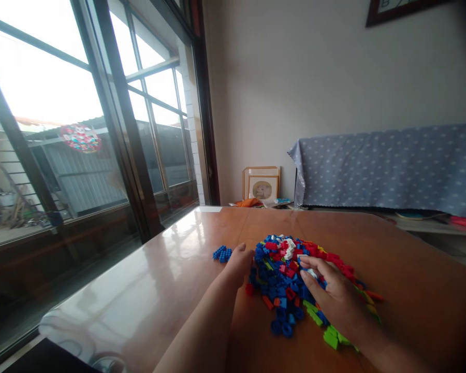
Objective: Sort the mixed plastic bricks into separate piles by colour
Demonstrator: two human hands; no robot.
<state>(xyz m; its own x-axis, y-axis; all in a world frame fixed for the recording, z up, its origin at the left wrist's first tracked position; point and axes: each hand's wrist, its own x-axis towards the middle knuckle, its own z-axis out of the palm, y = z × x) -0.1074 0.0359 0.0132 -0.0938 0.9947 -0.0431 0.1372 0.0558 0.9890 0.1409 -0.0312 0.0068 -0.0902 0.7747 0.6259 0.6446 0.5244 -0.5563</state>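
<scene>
A big pile of toy building bricks point(291, 269) in blue, red, white, green and yellow lies on the table. At its left edge is my left hand point(238, 265), seen from the back, thumb raised and apart from the partly hidden fingers; it looks open, and I see nothing in it. Just left of that hand sits a small cluster of blue bricks point(222, 254). My right hand point(328, 285) reaches over the right side of the pile, thumb and fingers apart. White and blue bricks show between its fingertips, and I cannot tell whether any are touched.
The glossy brown table point(171, 300) reaches to the window point(140, 129) on the left. Blue wheel-like pieces point(281, 326) and green bricks point(331, 338) lie at the pile's near edge. Behind the table stand picture frames point(262, 185) and something draped with a blue patterned cloth point(384, 168).
</scene>
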